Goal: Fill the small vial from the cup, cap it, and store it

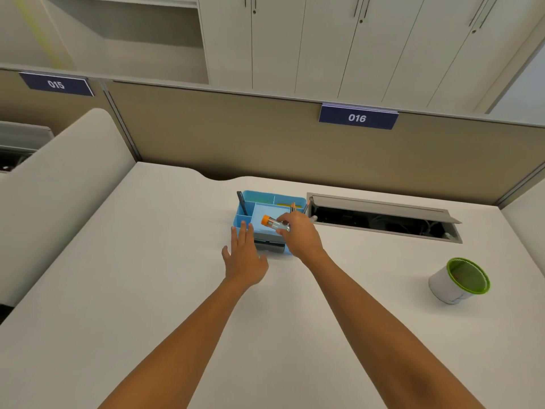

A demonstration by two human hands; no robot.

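A small clear vial with an orange cap lies tilted in my right hand, cap pointing left, over the blue desk organizer. The hand is shut on the vial's lower end. My left hand is flat and open, fingers spread, with its fingertips at the organizer's front left corner. A white cup with a green rim stands on the desk far to the right, apart from both hands.
The organizer has several compartments, a dark pen upright at its left and a drawer at its front. An open cable hatch is sunk into the desk right of it. A beige partition closes off the back.
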